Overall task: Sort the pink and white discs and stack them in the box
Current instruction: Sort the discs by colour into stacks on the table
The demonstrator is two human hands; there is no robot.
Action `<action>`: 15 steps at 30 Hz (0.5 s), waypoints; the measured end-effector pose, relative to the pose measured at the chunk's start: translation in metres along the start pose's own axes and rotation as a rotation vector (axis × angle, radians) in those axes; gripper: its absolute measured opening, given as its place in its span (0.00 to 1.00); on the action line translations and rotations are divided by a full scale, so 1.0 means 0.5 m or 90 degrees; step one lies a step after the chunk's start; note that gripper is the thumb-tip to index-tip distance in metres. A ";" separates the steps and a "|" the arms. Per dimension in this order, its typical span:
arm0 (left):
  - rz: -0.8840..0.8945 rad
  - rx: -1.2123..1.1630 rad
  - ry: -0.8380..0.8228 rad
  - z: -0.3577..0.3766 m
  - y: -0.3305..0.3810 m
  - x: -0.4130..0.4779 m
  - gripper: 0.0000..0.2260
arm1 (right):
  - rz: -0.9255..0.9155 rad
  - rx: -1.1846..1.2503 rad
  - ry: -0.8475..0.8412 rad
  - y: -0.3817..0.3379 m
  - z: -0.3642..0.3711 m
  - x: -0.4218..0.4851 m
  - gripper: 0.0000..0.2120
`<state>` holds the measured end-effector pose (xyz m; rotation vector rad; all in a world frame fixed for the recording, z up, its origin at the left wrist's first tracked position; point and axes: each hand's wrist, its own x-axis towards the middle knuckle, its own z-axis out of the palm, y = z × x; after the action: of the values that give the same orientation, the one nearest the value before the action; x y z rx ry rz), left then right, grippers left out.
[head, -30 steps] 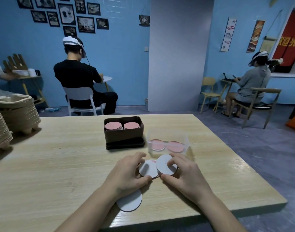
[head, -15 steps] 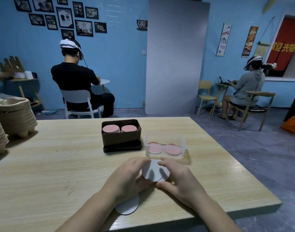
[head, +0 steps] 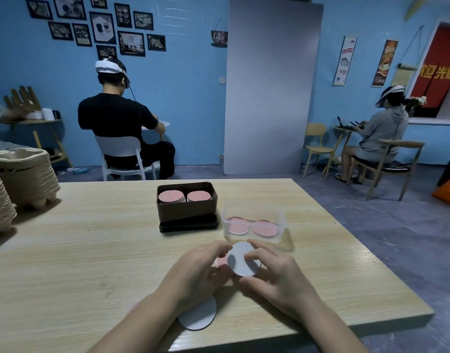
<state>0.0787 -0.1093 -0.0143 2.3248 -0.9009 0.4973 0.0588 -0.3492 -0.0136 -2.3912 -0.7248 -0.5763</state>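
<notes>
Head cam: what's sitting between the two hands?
In the head view, a white disc is gripped between the left hand and right hand, with a pink disc peeking out beneath its left edge.

Matt wood-grain table (head: 91, 250), clear plastic box (head: 254, 212), matt discs (head: 243, 259)
</notes>
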 end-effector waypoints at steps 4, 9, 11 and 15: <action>0.000 0.016 0.006 0.005 0.000 0.001 0.16 | 0.006 -0.011 -0.012 0.004 0.003 0.000 0.16; -0.038 0.036 -0.028 0.003 0.001 0.012 0.23 | 0.043 -0.012 0.018 0.006 0.000 0.002 0.16; -0.068 0.062 -0.054 0.006 -0.009 0.015 0.28 | 0.060 -0.021 0.030 0.009 0.001 0.002 0.17; -0.114 0.050 -0.083 0.011 -0.018 0.015 0.29 | 0.078 -0.033 0.022 0.014 0.004 0.001 0.17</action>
<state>0.0908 -0.1112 -0.0179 2.5050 -0.7348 0.3147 0.0640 -0.3525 -0.0178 -2.4472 -0.5497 -0.5896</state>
